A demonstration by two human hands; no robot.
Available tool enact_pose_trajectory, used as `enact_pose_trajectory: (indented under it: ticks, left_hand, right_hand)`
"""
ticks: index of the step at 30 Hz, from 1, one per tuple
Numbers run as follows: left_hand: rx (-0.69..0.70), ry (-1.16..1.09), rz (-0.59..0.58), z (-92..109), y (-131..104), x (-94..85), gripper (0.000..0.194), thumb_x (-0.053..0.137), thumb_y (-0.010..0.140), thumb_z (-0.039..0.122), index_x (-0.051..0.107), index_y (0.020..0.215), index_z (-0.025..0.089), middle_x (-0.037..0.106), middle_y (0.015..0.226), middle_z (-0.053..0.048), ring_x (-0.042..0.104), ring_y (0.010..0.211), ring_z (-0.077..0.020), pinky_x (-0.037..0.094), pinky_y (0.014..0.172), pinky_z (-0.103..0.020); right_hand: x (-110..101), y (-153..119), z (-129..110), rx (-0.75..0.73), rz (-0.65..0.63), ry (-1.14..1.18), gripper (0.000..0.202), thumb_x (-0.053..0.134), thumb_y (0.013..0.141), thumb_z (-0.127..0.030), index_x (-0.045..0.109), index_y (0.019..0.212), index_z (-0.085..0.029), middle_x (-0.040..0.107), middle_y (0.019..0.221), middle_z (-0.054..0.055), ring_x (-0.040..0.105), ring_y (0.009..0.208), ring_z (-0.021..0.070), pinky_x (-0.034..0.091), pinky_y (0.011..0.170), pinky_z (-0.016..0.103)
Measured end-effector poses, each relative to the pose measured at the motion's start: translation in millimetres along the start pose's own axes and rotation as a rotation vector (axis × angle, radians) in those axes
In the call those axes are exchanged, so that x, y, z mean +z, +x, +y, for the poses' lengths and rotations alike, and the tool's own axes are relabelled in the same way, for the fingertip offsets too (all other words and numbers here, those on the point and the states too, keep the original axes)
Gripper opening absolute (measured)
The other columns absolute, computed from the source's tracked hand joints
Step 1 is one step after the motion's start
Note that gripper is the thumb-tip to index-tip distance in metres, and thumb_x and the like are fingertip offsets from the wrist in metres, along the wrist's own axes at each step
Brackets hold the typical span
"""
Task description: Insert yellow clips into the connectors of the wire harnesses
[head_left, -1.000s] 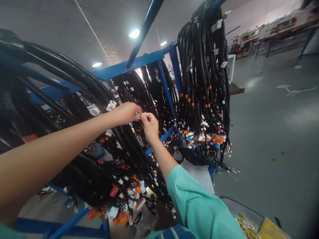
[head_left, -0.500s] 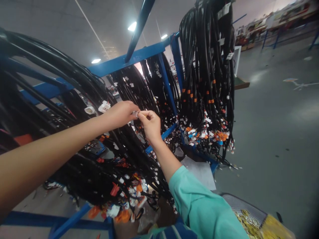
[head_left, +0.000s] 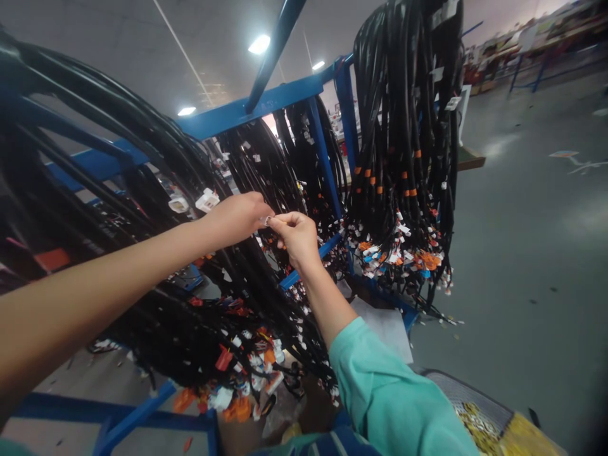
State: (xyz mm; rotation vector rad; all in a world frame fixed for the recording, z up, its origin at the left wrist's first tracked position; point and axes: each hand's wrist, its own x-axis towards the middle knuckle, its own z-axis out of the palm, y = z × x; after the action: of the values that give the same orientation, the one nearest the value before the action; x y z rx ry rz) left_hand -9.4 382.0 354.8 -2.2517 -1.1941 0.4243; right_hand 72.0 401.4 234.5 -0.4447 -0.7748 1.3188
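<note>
My left hand (head_left: 244,216) and my right hand (head_left: 299,237) meet near the middle of the view, fingertips almost touching. Between them is a small whitish, clear-looking piece (head_left: 266,221), pinched by the left fingers; the right thumb and forefinger close on its other side. Its exact shape is too small to tell. Behind and beneath my hands hang thick bundles of black cables (head_left: 247,266). Two white connectors (head_left: 208,200) sit on the cables just left of my left wrist.
A blue metal rack (head_left: 285,95) carries the cable bundles. Another bundle (head_left: 403,126) hangs at right, with orange bands and many coloured connectors. At lower right a grey container (head_left: 451,386) holds small yellow parts. Grey floor (head_left: 522,240) stretches at right.
The whole view has shifted slightly, so hands and rack appear a little further right. Both hands stay together at the small piece, with the right fingers slightly changed in pose.
</note>
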Motion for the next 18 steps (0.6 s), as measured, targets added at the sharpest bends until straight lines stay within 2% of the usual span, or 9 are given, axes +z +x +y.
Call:
enact_pose_trajectory:
  ticks: [6, 9, 12, 15, 18]
  left_hand:
    - [-0.015, 0.023, -0.042, 2, -5, -0.6, 0.028, 0.047, 0.083, 0.018, 0.068, 0.102, 0.015, 0.061, 0.09, -0.01, 0.06, 0.086, -0.0214, 0.044, 0.072, -0.028]
    - [-0.008, 0.006, -0.042, 0, -2, -4.2, 0.027, 0.048, 0.083, 0.019, 0.067, 0.102, 0.015, 0.061, 0.09, -0.009, 0.059, 0.088, -0.0216, 0.044, 0.074, -0.028]
    - [0.041, -0.006, -0.113, -2, -1, -9.6, 0.024, 0.05, 0.082, 0.019, 0.066, 0.098, 0.016, 0.061, 0.092, -0.008, 0.059, 0.089, -0.0201, 0.044, 0.077, -0.027]
    - [0.099, 0.011, -0.179, -1, -4, -12.9, 0.024, 0.049, 0.079, 0.016, 0.064, 0.098, 0.015, 0.06, 0.094, -0.008, 0.058, 0.088, -0.0191, 0.044, 0.077, -0.027]
    - [0.097, 0.062, -0.231, 1, -7, -12.9, 0.025, 0.053, 0.078, 0.025, 0.063, 0.097, 0.012, 0.059, 0.094, -0.011, 0.058, 0.083, -0.0213, 0.044, 0.071, -0.028]
  right_hand:
    - [3, -1, 2, -0.04, 0.009, -0.033, 0.016, 0.069, 0.061, -0.023, 0.056, 0.061, -0.013, 0.052, 0.05, -0.006, 0.04, 0.034, 0.003, 0.025, 0.03, 0.016]
    - [0, 3, 7, -0.04, -0.055, 0.027, 0.017, 0.071, 0.061, -0.024, 0.057, 0.063, -0.013, 0.053, 0.052, -0.006, 0.039, 0.036, 0.0023, 0.025, 0.031, 0.016]
    - [-12, 12, 20, 0.119, -0.137, 0.207, 0.018, 0.072, 0.065, -0.026, 0.059, 0.068, -0.014, 0.049, 0.05, -0.008, 0.035, 0.036, 0.0008, 0.025, 0.032, 0.015]
    - [-26, 22, 41, 0.362, -0.085, 0.319, 0.013, 0.064, 0.077, -0.025, 0.058, 0.075, -0.014, 0.045, 0.05, -0.009, 0.032, 0.037, 0.0, 0.03, 0.037, 0.013]
    - [-34, 28, 63, 0.474, -0.063, 0.273, 0.008, 0.057, 0.08, -0.019, 0.055, 0.074, -0.014, 0.044, 0.048, -0.009, 0.032, 0.036, 0.0006, 0.03, 0.038, 0.013]
